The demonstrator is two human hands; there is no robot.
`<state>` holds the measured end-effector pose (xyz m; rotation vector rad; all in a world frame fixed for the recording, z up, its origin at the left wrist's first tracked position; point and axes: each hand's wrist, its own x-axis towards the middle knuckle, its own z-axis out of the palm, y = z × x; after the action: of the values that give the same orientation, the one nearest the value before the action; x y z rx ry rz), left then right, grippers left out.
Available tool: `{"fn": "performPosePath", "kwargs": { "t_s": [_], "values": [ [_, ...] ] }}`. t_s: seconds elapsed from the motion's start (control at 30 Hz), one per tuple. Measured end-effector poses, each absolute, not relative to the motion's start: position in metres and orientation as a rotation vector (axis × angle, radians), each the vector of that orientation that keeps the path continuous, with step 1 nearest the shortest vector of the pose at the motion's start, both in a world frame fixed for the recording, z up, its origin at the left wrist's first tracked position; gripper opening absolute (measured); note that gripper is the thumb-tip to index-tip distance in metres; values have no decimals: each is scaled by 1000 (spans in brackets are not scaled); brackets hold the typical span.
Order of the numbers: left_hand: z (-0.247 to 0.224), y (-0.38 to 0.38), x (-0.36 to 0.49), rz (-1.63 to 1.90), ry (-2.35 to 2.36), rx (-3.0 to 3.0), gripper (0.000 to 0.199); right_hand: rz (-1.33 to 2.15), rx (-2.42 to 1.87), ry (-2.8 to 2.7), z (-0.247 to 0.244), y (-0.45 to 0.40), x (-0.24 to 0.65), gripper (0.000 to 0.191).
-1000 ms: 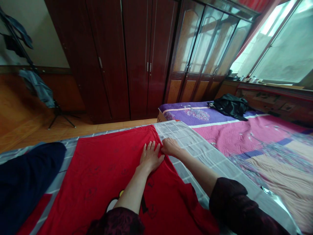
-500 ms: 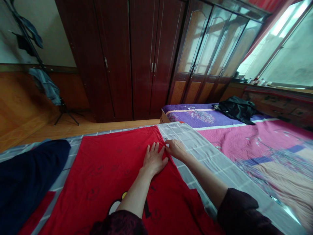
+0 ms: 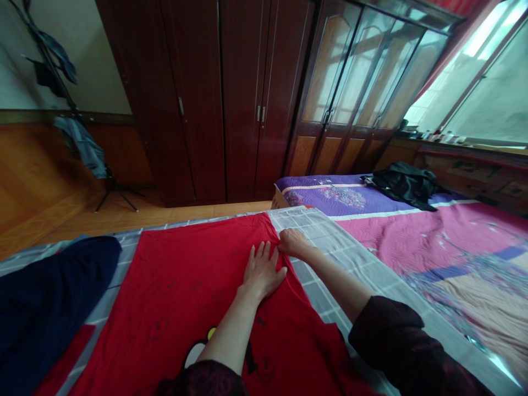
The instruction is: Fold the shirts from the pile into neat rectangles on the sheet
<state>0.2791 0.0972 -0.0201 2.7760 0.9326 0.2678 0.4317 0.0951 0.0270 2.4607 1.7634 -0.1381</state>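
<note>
A red T-shirt [image 3: 190,275] with a printed cartoon figure lies spread on a grey checked cloth [image 3: 330,275]. Pressed flat on the shirt near its right edge is my left hand [image 3: 263,270], fingers stretched out. My right hand [image 3: 293,243] is closed at that edge, pinching the shirt's fabric just right of my left fingertips. My left forearm hides part of the print. Some creases run down the right side from where the hands are.
Dark blue folded clothing [image 3: 49,308] lies on the left over another red piece [image 3: 68,357]. Beyond stand dark red wardrobes [image 3: 243,110]. A bed with a pink and purple cover [image 3: 412,236] and a black garment [image 3: 406,184] is at right. A coat stand [image 3: 109,184] stands back left.
My right hand has gone from loose, extended fingers to a closed pinch on the shirt's edge. My left hand stays flat in nearly the same place. The view has shifted slightly.
</note>
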Motion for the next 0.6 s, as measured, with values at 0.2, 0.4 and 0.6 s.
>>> {"fn": "performPosePath", "kwargs": {
  "t_s": [0.2,0.4,0.6],
  "values": [
    [-17,95,276,300,920,2764,67,-13,2587,1872,29,85,433,28],
    [-16,95,278,338,879,2748,64,-90,2385,2322,16,90,422,39],
    [-17,94,276,338,890,2710,65,-84,2372,2361,2,114,430,45]
  ]
}}
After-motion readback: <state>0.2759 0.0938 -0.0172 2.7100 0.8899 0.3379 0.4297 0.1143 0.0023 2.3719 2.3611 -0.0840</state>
